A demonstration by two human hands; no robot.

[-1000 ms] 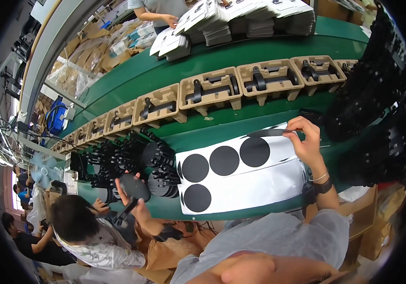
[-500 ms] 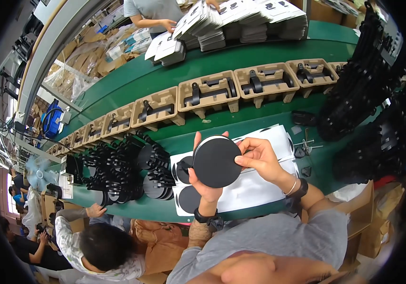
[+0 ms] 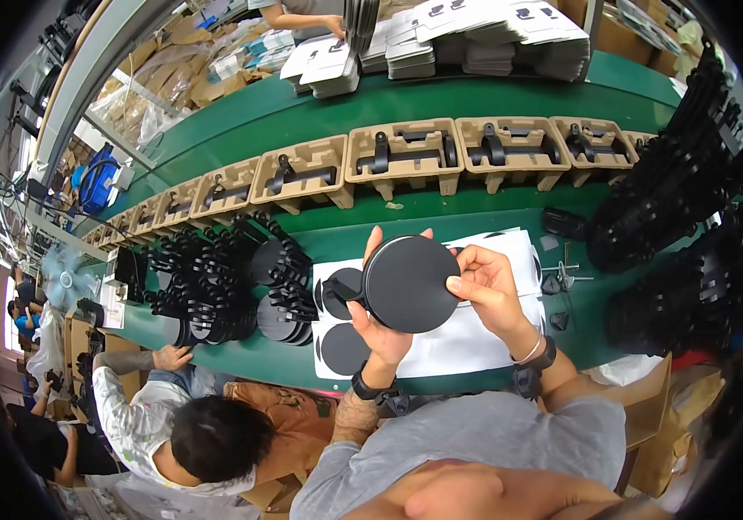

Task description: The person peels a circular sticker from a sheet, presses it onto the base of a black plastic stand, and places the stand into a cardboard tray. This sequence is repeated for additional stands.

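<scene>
In the head view, the left hand (image 3: pixel 382 334) cradles a round black disc (image 3: pixel 410 283) from behind and below, palm under it and fingertips showing above its far rim, closed about the piece. The right hand (image 3: pixel 486 290) pinches the disc's right rim between thumb and fingers, so both hands have it, held up just above the white sheet (image 3: pixel 475 342) that lies on the near side of the green belt (image 3: pixel 475 212). A short black stub juts from the disc's left side. On the sheet, left of the hands, lie more black rounds (image 3: pixel 343 348); whether they are pads or loose discs I cannot tell. Further left stands a crowded heap of black parts (image 3: pixel 215 290), and another pile (image 3: pixel 666 225) banks up on the right. Along the far side of the belt runs a row of brown pulp trays (image 3: pixel 404 156), each bedding a black fitting. At the near left a co-worker's hand (image 3: pixel 169 356) rests by the belt's edge. The disc looks like moulded plastic: light, stiff, matt, and probably easy to smudge on its flat face, so the rim and the stub seem the best places to take hold.
</scene>
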